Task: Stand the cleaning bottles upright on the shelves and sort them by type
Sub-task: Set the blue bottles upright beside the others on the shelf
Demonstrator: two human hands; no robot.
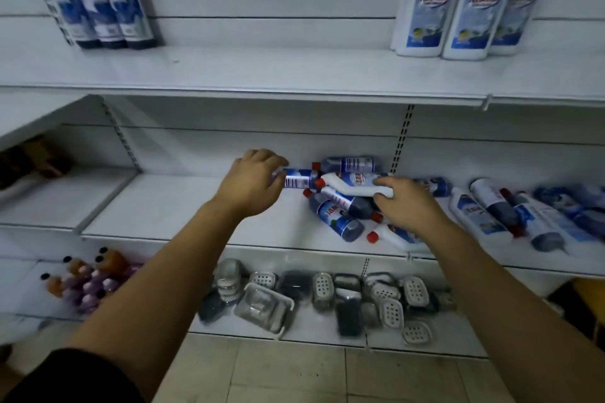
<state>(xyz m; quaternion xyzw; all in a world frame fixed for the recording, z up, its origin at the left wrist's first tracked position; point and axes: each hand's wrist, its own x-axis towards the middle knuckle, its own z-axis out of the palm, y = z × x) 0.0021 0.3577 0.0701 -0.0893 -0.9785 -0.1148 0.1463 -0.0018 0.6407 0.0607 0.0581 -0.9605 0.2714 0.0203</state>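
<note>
On the middle shelf (163, 206) lies a heap of fallen cleaning bottles (340, 213), dark blue ones with red caps mixed with white ones. My left hand (252, 180) is closed around the base of a dark blue bottle (299, 177) lying on its side. My right hand (406, 203) grips the body of a white angled-neck bottle (350, 183) on top of the heap. More bottles (510, 209) lie scattered to the right. On the top shelf, three dark blue bottles (104, 6) stand at the left and three white bottles (465, 6) at the right.
The bottom shelf holds soap dishes and trays (327, 298), with purple and orange small bottles (88, 278) at the left. Between the two upright groups runs the bare top shelf (278, 69). A tiled floor (327, 373) lies below.
</note>
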